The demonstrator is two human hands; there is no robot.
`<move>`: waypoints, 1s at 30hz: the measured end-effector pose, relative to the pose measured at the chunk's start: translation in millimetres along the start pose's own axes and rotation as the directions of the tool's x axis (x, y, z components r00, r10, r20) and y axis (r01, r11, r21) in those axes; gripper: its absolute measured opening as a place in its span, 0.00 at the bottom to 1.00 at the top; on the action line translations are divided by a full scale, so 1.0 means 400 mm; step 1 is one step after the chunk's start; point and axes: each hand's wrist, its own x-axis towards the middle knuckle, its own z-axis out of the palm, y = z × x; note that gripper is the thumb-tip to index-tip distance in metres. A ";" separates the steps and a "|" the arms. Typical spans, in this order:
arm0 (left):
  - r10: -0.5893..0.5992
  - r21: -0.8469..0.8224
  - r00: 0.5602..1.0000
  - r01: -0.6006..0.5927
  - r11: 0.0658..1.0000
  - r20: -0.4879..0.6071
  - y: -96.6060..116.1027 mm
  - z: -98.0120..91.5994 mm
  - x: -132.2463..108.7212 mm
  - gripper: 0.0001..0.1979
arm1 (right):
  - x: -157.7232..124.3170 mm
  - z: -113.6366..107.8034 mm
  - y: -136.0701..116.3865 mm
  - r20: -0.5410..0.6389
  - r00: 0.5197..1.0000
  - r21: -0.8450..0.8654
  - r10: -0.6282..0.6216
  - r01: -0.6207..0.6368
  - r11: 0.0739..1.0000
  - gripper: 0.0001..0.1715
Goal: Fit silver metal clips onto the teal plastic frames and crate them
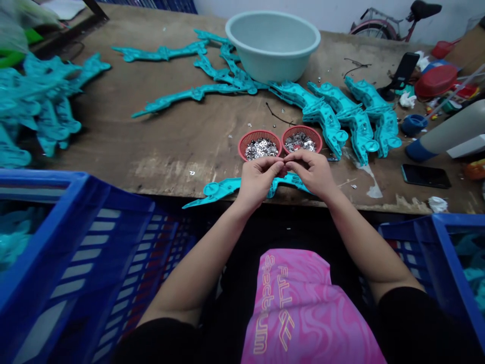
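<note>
left hand (261,181), right hand (313,174): pinched closed close together, any held item unclear | teal plastic piece (222,189): beneath both, long axis left-right along table (166,177) edge, left end nearer left hand

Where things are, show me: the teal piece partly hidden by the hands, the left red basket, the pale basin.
Teal piece (226,187): head view, on its exposed left section.
Left red basket (259,134): head view, on its far inner wall.
Pale basin (271,64): head view, on its front outer wall.

Two baskets (242,147), probably two phones (426,176)
</note>
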 end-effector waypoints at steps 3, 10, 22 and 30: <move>0.065 0.104 0.998 -0.067 0.992 0.021 -0.016 0.002 -0.005 0.18 | -0.001 -0.001 0.008 -0.003 0.999 0.013 0.039 -0.039 0.999 0.10; 0.175 0.686 0.805 -0.579 0.440 0.567 -0.123 -0.083 -0.039 0.25 | 0.017 -0.088 0.085 0.268 0.961 -0.174 -0.066 0.116 0.978 0.10; 0.163 0.638 0.749 -0.640 0.428 0.642 -0.155 -0.138 -0.034 0.22 | -0.004 -0.067 0.155 0.540 0.839 -0.135 -0.066 0.164 0.977 0.12; 0.140 0.652 0.776 -0.600 0.464 0.615 -0.143 -0.130 -0.037 0.20 | -0.012 -0.050 0.157 0.532 0.845 -0.151 -0.060 0.165 0.975 0.11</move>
